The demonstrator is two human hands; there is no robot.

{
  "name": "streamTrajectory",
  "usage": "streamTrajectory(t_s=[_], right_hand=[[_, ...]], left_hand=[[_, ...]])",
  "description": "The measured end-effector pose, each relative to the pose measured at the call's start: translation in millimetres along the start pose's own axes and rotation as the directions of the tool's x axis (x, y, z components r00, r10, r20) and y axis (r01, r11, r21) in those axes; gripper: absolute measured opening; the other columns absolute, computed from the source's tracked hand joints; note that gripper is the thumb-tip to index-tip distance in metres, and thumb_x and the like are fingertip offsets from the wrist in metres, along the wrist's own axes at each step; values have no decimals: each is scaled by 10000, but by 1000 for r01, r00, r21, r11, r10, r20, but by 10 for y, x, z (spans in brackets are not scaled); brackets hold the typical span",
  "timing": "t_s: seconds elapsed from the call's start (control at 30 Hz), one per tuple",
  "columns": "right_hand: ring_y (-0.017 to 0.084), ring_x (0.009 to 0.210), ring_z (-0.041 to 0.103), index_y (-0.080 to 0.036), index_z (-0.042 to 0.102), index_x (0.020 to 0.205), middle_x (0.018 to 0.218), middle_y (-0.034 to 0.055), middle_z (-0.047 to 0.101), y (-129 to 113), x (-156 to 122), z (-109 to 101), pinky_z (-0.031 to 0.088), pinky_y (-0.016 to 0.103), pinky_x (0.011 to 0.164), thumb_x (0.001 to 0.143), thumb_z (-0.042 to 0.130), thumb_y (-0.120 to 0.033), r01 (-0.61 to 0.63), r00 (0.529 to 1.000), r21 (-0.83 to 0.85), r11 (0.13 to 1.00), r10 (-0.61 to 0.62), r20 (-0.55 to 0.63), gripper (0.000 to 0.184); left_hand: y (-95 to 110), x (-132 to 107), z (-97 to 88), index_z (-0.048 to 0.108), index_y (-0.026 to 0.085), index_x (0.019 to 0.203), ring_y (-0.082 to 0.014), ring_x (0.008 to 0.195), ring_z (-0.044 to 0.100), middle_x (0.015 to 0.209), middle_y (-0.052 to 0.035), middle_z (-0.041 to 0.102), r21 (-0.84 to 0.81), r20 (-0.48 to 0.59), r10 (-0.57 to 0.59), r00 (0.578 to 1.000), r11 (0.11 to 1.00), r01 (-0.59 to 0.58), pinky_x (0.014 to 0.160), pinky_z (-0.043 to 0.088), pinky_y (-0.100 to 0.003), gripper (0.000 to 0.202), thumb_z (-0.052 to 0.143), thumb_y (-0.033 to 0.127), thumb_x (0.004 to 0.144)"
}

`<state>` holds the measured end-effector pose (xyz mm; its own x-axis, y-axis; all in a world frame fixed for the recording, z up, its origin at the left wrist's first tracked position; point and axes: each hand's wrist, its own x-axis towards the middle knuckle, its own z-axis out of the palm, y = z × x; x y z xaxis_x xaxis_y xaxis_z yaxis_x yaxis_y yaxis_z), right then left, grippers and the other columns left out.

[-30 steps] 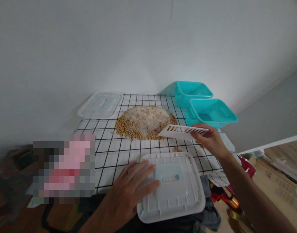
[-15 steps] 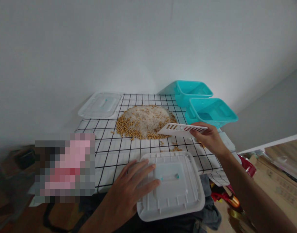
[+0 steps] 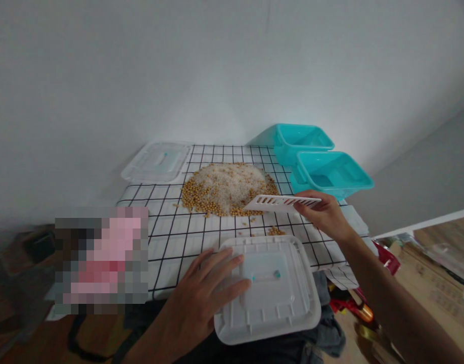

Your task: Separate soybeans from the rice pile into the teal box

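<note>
My right hand (image 3: 323,215) grips a white slotted plastic piece (image 3: 270,203) by its right end. Its left end reaches the near right edge of a heap of yellow beans (image 3: 196,197) topped with white rice-like grains (image 3: 228,179). Spread fingers of my left hand (image 3: 213,283) lie on the left side of a translucent plastic lid (image 3: 268,303) at the table's front edge. A few loose beans (image 3: 275,231) lie between that lid and the slotted piece. The underside of the slotted piece is hidden.
Two turquoise plastic bins (image 3: 332,172) stand at the back right of the checked tablecloth (image 3: 171,227). A second clear lid (image 3: 158,162) lies at the back left by the wall. At the left edge is a pixelated pink patch (image 3: 110,247). Cardboard (image 3: 425,293) lies on the floor right.
My right hand has shifted the slotted piece slightly left and downward in view, beside the heap. The left hand stays on the lid.
</note>
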<state>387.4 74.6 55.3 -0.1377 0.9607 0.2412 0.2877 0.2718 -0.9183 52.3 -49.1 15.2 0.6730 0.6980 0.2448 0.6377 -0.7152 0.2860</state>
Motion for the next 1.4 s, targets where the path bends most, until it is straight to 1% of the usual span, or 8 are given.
streamTrajectory(t_s=[0.13,0.33,0.57,0.67,0.8,1.07,1.17,1.4], right_hand=[[185,751,688,-225,786,938,862,42,762,-4,-43,-6,542,297,659,823,781,-316,46,999,-31,998,-46,-3,147],[179,752,690,-221,773,952,845,33,760,-54,-42,-14,536,280,638,856,747,-302,-2,1000,-41,999,1,-20,129],[205,800,703,-235,787,950,901,50,773,-43,-79,-5,558,316,709,837,766,-331,42,999,-87,995,-41,15,149],[218,787,706,-221,789,946,870,60,769,-89,-96,-7,558,313,651,834,765,-361,26,1000,-98,995,-27,-15,180],[221,768,705,-206,785,936,810,59,760,-124,-81,7,547,304,607,826,772,-348,1,999,-87,996,-4,-40,180],[220,859,713,-237,792,960,942,56,784,-80,-129,15,555,337,767,847,760,-311,46,999,-87,995,-43,33,138],[222,838,712,-238,794,962,918,55,781,-113,-152,-12,557,333,739,848,759,-326,35,998,-102,994,-30,53,148],[219,764,707,-231,792,977,850,51,773,-99,-207,-93,542,298,609,845,764,-356,-11,1000,-108,994,11,-5,184]], left_hand=[[-41,-23,6,580,415,1360,-269,1497,314,1585,50,439,0,23,23,999,1000,-23,1247,220,-542,435,585,242,961],[-53,-35,32,567,421,1375,-279,1498,311,1597,48,418,0,21,23,1000,1000,-23,1248,219,-547,490,619,213,935],[-47,-15,-11,563,408,1382,-274,1496,308,1586,35,436,20,46,45,998,999,-46,1231,237,-556,487,557,175,954],[-55,-21,-13,552,410,1392,-275,1500,300,1593,38,425,20,53,45,998,999,-46,1232,233,-557,536,557,134,932],[-59,-24,-11,554,409,1390,-280,1501,299,1603,40,408,20,59,35,998,999,-37,1238,227,-555,514,575,166,937],[-64,-3,-32,570,383,1375,-276,1506,293,1590,22,429,17,75,43,996,999,-44,1237,236,-561,508,574,142,928],[-63,-2,-38,573,380,1373,-279,1499,306,1582,20,441,11,70,47,996,999,-48,1234,245,-561,513,565,132,924],[-57,5,-39,587,383,1357,-277,1484,340,1566,19,461,23,49,53,997,998,-54,1231,259,-551,510,567,122,920]])
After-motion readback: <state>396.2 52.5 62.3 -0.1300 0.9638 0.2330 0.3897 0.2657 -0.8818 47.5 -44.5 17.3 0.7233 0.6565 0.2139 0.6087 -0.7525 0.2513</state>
